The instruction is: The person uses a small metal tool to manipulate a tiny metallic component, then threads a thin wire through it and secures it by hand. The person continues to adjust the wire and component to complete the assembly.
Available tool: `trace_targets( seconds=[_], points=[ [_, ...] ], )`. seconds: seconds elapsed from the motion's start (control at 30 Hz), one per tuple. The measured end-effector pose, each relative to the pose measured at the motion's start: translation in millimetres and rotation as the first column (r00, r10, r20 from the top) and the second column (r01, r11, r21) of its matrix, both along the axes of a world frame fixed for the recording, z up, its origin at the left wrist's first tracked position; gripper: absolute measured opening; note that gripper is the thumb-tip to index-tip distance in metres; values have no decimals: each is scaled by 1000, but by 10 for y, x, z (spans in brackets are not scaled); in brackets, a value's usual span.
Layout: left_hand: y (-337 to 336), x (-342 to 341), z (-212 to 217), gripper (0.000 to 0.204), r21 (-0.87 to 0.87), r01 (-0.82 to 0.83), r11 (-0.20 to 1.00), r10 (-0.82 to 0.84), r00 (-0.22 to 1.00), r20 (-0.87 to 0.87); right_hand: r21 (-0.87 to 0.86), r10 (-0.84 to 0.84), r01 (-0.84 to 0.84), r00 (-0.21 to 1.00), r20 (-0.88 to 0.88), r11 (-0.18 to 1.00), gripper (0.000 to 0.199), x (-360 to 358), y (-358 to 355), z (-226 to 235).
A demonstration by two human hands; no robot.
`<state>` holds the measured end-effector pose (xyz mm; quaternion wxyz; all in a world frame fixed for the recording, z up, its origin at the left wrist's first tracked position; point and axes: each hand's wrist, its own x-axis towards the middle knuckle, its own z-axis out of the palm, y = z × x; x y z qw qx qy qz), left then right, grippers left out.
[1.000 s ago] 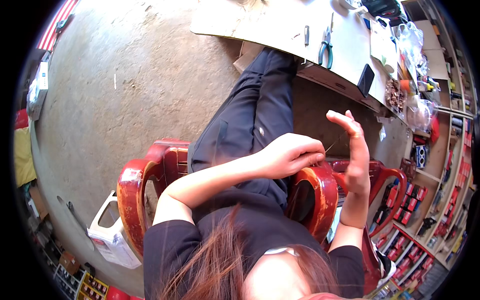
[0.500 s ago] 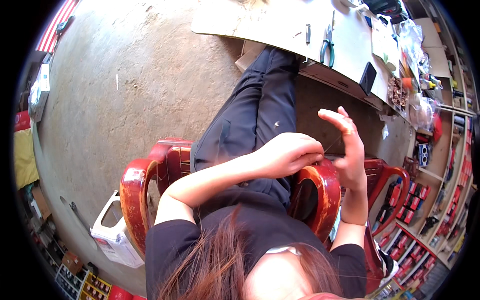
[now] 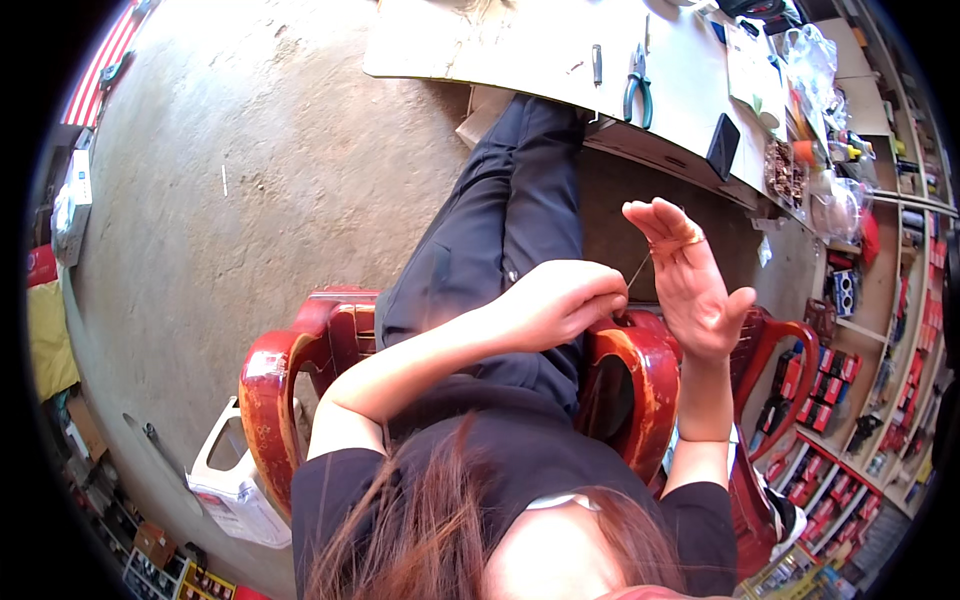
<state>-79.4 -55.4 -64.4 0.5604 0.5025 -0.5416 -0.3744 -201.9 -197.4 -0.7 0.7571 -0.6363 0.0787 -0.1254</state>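
My left hand (image 3: 565, 305) is closed in a pinch over the red wooden armrest (image 3: 640, 375), its fingertips on a thin wire-like strand (image 3: 639, 268). The strand runs up toward the fingers of my right hand (image 3: 690, 285), and a thin loop shows across those fingers. My right hand is raised with the palm showing, fingers bent a little and thumb held apart. What the strand is made of is too fine to tell. Beyond my hands, green-handled pliers (image 3: 637, 90) and a small dark-handled tool (image 3: 597, 65) lie on the white table (image 3: 500, 50).
A dark phone (image 3: 723, 147) lies by the table's near edge, with copper-coloured pieces (image 3: 785, 172) in a clear bag beside it. Shelves with red boxes (image 3: 825, 385) stand at the right. A white plastic stool (image 3: 225, 460) is left of my red wooden chair (image 3: 268, 400).
My right hand has turned its palm into view and its thumb has swung out to the right. My left hand has shifted slightly left, still pinching. The view has shifted slightly.
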Motion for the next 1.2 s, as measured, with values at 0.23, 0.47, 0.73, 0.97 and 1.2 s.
trace_targets(
  seconds=[0.23,0.47,0.73,0.97,1.2],
  points=[
    [-3,144,87,13,-38,-86,996,85,996,-36,-654,5,-169,970,-245,737,59,19,-19,50],
    [-34,145,0,13,-52,27,998,-29,999,-41,498,239,-329,942,237,803,96,-60,-6,-36],
    [9,141,43,13,-5,-54,999,54,998,-30,-887,23,-201,977,-210,416,37,77,-117,58],
    [-1,148,-21,14,-57,30,998,-33,998,-61,389,193,-266,957,217,882,97,14,-6,60],
    [67,137,83,13,-33,-34,999,31,995,-93,-815,32,-288,948,-316,503,54,52,-159,70]
  ],
)
